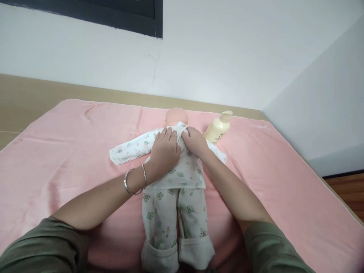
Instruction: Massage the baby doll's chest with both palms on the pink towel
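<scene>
A doll (176, 116) lies on a pink cloth (93, 125), its bald head toward the wall. It wears a white printed top (182, 176) and matching trousers (162, 212) with turned-up cuffs. My left hand (165, 151) rests flat on the left side of the doll's chest, fingers extended toward its shoulder; two silver bangles circle the wrist. At the collar, my right hand (195, 141) has its thumb and fingers closed on the top's fabric. One sleeve is stretched out to the left; the other shows partly beyond my right wrist.
A cream pump bottle (218, 128) leans on the cloth just right of the doll's shoulder. Behind the cloth runs a wooden edge (113, 94) against a white wall (216, 49). A dark frame (131, 15) is at the upper left.
</scene>
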Demonstrator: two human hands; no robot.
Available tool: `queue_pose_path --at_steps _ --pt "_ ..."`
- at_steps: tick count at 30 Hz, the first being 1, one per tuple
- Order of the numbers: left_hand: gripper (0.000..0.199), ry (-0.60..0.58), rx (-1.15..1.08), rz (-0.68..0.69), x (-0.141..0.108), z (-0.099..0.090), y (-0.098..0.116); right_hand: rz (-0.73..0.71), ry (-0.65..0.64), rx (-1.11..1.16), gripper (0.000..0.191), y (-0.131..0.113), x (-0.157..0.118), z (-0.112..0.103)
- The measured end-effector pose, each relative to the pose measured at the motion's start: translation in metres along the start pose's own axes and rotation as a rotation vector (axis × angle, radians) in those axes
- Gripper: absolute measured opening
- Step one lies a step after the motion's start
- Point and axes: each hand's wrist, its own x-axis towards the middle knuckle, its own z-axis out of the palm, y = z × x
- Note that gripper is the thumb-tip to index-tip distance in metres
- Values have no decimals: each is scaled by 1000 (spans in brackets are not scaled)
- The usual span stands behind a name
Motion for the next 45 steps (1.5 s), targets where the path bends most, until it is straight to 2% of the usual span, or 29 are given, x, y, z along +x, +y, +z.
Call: queue_pose_path --at_steps 2,5,7,9,13,16,19,22,26,30,35,38,42,45 --pt "37 -19 -12 -18 3 -1 -2 -22 23 -53 36 -3 -5 2" --pt "23 -98 -81 -136 20 -4 -17 -144 115 -145 46 -18 -26 10" --pt "17 -138 -161 -219 31 -6 -27 -199 155 -141 55 -28 -39 14" --pt "18 -145 -208 -252 35 -6 -32 -194 146 -112 60 -32 -42 15" --pt "22 -56 -77 -131 21 -2 -20 -115 51 -39 47 -17 -20 8" --pt "37 21 6 -7 3 1 -5 -42 6 8 39 0 1 4" --pt "45 10 21 13 0 1 -1 -49 11 -33 41 5 5 6" --pt "33 -78 -29 -64 14 -3 -13 -102 66 -105 47 -6 -9 12" --pt "23 -153 -174 -262 32 -4 -33 -150 139 -92 58 -31 -41 20" --pt "25 -67 -259 -301 30 3 -39 -141 126 -24 59 -37 -47 22" --pt "36 50 -253 -200 20 14 -36 -138 93 99 46 -8 -11 15" --pt "44 128 -232 -139 17 18 -37 -84 138 188 45 -1 -4 3" --pt "41 174 -207 -61 14 19 -37 -139 279 228 53 -16 -20 -8" --pt "40 190 -233 -62 14 19 -36 -194 263 147 53 -29 -32 -1"
